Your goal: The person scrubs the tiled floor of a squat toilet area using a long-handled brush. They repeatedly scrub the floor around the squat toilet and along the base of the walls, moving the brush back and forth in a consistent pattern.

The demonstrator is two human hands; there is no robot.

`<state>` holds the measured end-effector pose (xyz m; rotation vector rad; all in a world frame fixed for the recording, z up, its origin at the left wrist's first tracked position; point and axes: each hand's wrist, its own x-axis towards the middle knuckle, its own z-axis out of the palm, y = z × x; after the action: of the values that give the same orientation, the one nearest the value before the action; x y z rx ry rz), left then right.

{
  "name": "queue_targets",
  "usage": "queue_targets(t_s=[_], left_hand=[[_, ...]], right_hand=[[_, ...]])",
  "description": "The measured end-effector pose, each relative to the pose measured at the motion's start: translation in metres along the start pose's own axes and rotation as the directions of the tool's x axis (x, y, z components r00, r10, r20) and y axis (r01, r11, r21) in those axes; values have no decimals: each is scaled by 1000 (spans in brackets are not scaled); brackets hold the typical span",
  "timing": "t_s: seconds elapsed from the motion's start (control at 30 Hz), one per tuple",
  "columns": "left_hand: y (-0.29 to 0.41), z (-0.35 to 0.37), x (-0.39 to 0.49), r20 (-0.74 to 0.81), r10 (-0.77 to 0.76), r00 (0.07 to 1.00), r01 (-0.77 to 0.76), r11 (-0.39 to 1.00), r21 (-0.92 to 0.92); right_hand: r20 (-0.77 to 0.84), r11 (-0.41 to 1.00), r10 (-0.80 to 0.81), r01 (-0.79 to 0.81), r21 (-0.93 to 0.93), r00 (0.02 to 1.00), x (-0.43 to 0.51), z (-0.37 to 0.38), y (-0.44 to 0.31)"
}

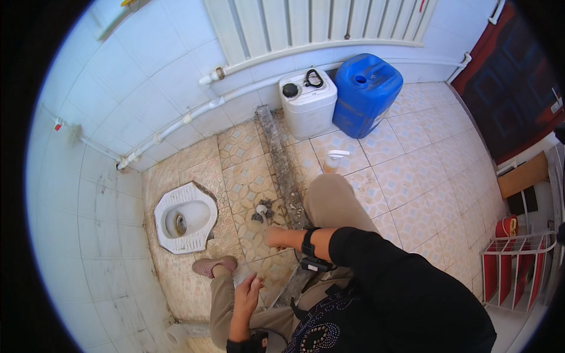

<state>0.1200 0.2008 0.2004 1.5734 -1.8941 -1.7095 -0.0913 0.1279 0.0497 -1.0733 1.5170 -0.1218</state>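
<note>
My right hand (275, 237) is curled just below a small white rounded fitting (261, 208) with a pale stem, set among dark patches on the tiled floor. The stem's end meets the hand; whether the fingers grip it cannot be told. Lower down, my left hand (248, 292) hovers over the floor between the legs, thumb and fingers apart, with nothing seen in it. A white squat toilet (194, 212) lies to the left, set in the floor. A pump bottle (333, 162) with a white top stands beyond my right knee.
A rough raised curb (282, 163) crosses the floor. White (309, 106) and blue (367, 97) plastic jerrycans stand by the wall under a radiator (326, 26) and pipes. A wire rack (514, 264) stands at right, below a dark red door (507, 84). A paper roll (176, 334) lies at lower left.
</note>
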Motion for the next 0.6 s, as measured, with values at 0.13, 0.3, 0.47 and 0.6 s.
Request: queue_targets(t_s=[0.13, 0.3, 0.47, 0.6], left_hand=[[-17, 46, 80, 207, -335, 919, 394, 777, -491], [-56, 78, 146, 403, -189, 895, 444, 319, -837], [-94, 81, 176, 35, -165, 986, 168, 944, -285], [-117, 66, 170, -106, -241, 965, 252, 962, 102]], right_hand=[[260, 641, -283, 384, -665, 923, -6, -14, -14], [130, 871, -334, 358, -336, 934, -57, -28, -19], [305, 509, -437, 512, -692, 846, -101, -32, -52], [375, 263, -314, 459, -848, 872, -102, -16, -80]])
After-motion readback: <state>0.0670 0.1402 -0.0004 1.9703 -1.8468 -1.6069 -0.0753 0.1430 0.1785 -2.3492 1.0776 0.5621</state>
